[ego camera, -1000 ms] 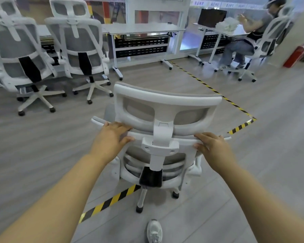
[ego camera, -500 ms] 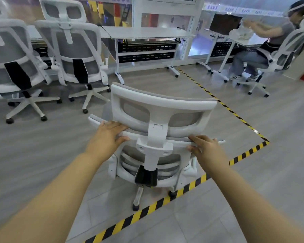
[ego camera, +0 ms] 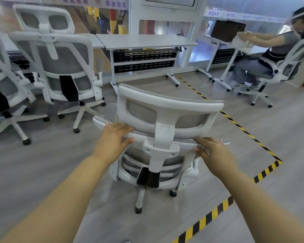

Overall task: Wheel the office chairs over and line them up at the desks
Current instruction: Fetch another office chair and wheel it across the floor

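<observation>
Gripping the chair point(ego camera: 167, 120) backrest: left hand point(ego camera: 111, 142) at 9, right hand point(ego camera: 216, 153) at 3, fingertips curling out of sight.

A seated person point(ego camera: 277, 50) is leaning forward, both arms reaching out over a white bundle point(ego camera: 242, 40). Just behind that bundle a dark laptop point(ego camera: 227, 32) is standing open. On the grey floor point(ego camera: 33, 163), a line of yellow-and-black tape point(ego camera: 235, 123) is running away from the person's feet to a corner, then turning back along the boards. Further from the person, past the laptop, a white partition frame point(ego camera: 165, 21) is rising with glass panels in it. Blurred banners with lettering point(ego camera: 95, 1) are hanging along the top of the wall beyond that frame.
</observation>
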Demonstrator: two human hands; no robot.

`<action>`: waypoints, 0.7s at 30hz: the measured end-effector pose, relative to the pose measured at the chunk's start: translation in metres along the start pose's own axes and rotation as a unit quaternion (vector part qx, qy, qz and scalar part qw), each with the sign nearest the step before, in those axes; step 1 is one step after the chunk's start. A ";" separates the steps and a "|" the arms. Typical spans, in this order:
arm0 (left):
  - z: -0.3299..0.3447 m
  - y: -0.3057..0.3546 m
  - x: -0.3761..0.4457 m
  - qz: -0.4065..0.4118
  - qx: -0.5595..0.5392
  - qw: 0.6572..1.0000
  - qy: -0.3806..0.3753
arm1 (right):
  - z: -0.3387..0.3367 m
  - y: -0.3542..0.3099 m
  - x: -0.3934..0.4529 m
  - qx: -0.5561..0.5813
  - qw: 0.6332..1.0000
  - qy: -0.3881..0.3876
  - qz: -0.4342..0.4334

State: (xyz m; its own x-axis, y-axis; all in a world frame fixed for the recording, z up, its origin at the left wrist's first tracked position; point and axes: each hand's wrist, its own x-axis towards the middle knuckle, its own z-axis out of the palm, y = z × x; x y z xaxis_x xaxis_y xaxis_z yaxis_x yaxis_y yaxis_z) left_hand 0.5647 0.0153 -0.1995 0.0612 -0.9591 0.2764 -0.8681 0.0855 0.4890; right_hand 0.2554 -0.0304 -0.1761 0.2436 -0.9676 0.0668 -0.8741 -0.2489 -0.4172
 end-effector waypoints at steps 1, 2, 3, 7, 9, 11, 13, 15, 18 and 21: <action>0.000 -0.007 0.018 0.001 0.001 1.000 0.000 | 0.001 -0.004 0.019 0.004 1.000 0.000 0.006; -0.001 -0.013 0.035 0.000 0.003 1.000 -0.002 | 0.003 -0.008 0.037 0.006 1.000 -0.002 0.014; -0.001 -0.019 0.053 -0.004 0.004 1.000 -0.006 | 0.004 -0.011 0.055 0.008 1.000 -0.003 0.022; 0.001 -0.047 0.123 -0.009 0.002 1.000 -0.013 | 0.012 -0.018 0.126 0.009 1.000 -0.004 0.019; 0.004 -0.063 0.158 -0.005 0.006 1.000 -0.013 | 0.016 -0.018 0.164 0.015 1.000 -0.003 0.018; 0.008 -0.080 0.192 -0.008 0.014 1.000 -0.016 | 0.022 -0.018 0.201 0.019 1.000 0.002 0.010; 0.013 -0.098 0.226 -0.010 0.019 1.000 -0.018 | 0.028 -0.018 0.238 0.015 1.000 0.005 0.005; 0.018 -0.115 0.262 -0.004 0.025 0.999 -0.019 | 0.032 -0.019 0.276 0.013 1.000 0.010 -0.002; 0.021 -0.139 0.317 -0.008 0.034 0.999 -0.025 | 0.037 -0.023 0.338 0.011 1.000 0.012 -0.025; 0.023 -0.157 0.371 -0.016 0.032 0.999 -0.025 | 0.041 -0.024 0.401 -0.003 0.999 0.008 -0.047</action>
State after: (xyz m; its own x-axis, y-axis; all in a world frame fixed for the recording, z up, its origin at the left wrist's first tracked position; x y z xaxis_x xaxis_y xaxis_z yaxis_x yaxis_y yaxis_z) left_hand 0.7122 -0.3600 -0.1927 0.0656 -0.9736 0.2188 -0.8960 0.0390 0.4424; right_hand 0.3916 -0.4110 -0.1761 0.3177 -0.9407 0.1187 -0.8506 -0.3381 -0.4028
